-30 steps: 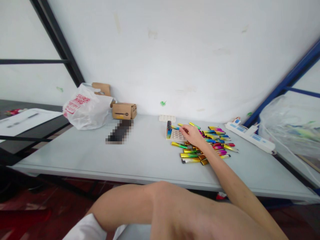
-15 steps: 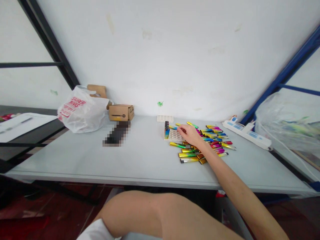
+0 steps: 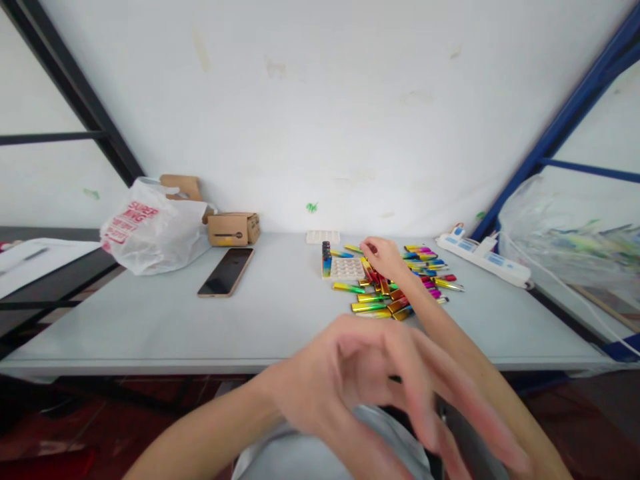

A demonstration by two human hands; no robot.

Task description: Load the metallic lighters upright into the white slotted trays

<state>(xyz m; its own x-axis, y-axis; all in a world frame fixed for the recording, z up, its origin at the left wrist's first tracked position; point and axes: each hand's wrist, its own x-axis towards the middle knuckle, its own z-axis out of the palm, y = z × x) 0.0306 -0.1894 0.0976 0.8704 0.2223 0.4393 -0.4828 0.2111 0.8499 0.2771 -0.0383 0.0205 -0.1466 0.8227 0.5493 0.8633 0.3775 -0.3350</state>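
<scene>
Several shiny multicoloured lighters (image 3: 395, 297) lie in a heap on the grey table (image 3: 280, 320). Left of the heap is a white grid tray (image 3: 346, 269), with a few lighters (image 3: 326, 260) standing upright along its left edge. My right hand (image 3: 384, 257) reaches over the heap by the tray's right side. Its fingers are curled down onto the lighters, and what they hold is too small to make out. My left hand (image 3: 370, 383) hovers close to the camera, below the table edge. It is blurred, with the fingers spread and nothing in them.
A phone (image 3: 226, 271) lies face up left of the tray. A small cardboard box (image 3: 233, 229) and a white plastic bag (image 3: 150, 230) stand at the back left, a second white tray (image 3: 323, 237) by the wall. At right are a power strip (image 3: 483, 260) and a large clear bag (image 3: 575, 247).
My left hand has swung into view in front of the camera, fingers spread. My right hand has drawn back from over the tray to the lighter heap. The camera has tilted.
</scene>
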